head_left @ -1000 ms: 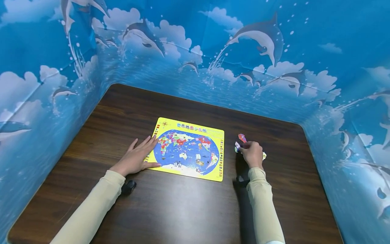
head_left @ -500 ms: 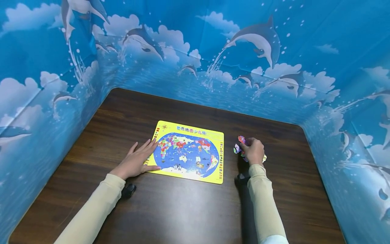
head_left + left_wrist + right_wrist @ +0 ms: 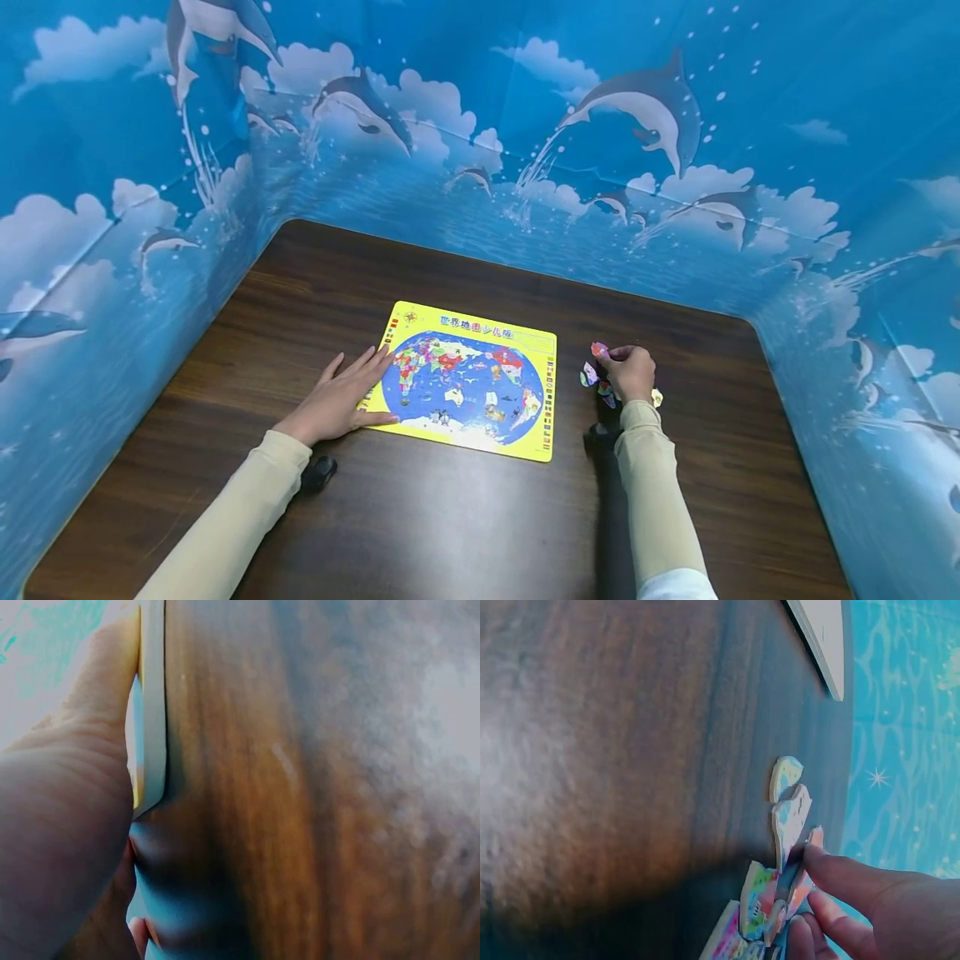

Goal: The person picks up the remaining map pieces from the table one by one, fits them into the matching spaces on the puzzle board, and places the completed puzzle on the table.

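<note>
A yellow-bordered world map puzzle board (image 3: 534, 447) lies flat on the dark wooden table. My left hand (image 3: 341, 402) rests on its left edge with the fingers spread and the thumb along the lower border. To the right of the board, my right hand (image 3: 633, 375) pinches a red puzzle piece (image 3: 599, 350) between thumb and fingers. Beside that hand lie a white and purple piece (image 3: 588, 374) and a darker multicoloured piece (image 3: 607, 392). A pale yellow piece (image 3: 657, 397) peeks out on the hand's far side. In the right wrist view, several pieces (image 3: 759, 896) cluster below the fingertips.
Blue cloth printed with dolphins (image 3: 465, 200) hangs around the back and sides of the table (image 3: 450, 533). Black wrist devices sit under the left wrist (image 3: 318, 473) and the right wrist (image 3: 602, 433).
My right hand has shifted from near the white and purple piece to the red one, which it now pinches. The darker piece has come into sight below it. My left hand stays on the board.
</note>
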The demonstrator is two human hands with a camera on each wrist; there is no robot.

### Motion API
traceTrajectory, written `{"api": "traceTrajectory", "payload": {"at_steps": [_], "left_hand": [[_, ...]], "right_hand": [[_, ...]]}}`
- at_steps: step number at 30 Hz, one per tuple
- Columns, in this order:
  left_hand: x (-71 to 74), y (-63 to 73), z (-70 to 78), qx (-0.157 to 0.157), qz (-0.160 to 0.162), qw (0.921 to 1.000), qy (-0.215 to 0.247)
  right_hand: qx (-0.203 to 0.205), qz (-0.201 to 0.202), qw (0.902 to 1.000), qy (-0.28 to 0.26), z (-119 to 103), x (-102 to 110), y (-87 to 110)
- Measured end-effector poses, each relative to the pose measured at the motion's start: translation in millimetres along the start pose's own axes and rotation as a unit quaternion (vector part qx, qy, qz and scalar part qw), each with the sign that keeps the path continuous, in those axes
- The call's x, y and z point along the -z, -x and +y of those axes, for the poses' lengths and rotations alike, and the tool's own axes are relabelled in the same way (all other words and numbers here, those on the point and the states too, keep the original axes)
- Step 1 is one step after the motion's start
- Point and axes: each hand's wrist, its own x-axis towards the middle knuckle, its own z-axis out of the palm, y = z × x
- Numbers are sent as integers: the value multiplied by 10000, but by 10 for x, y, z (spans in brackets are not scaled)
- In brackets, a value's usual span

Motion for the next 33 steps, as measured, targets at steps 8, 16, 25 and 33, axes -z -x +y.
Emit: {"api": "traceTrajectory", "payload": {"at_steps": [8, 16, 25, 33], "left_hand": [[3, 12, -4, -48, -39, 10000, -39], [1, -15, -16, 21, -82, 9999, -101], [-5, -27, -13, 57, -141, 9999, -83], [22, -29, -8, 81, -127, 9999, -45]], "right_hand": [[-118, 17, 9996, -251, 12, 19, 3], [508, 208, 9984, -128, -139, 34, 30], [1010, -1006, 9846, -1008, -475, -5, 169], [901, -1990, 9608, -1710, -660, -233, 345]]}}
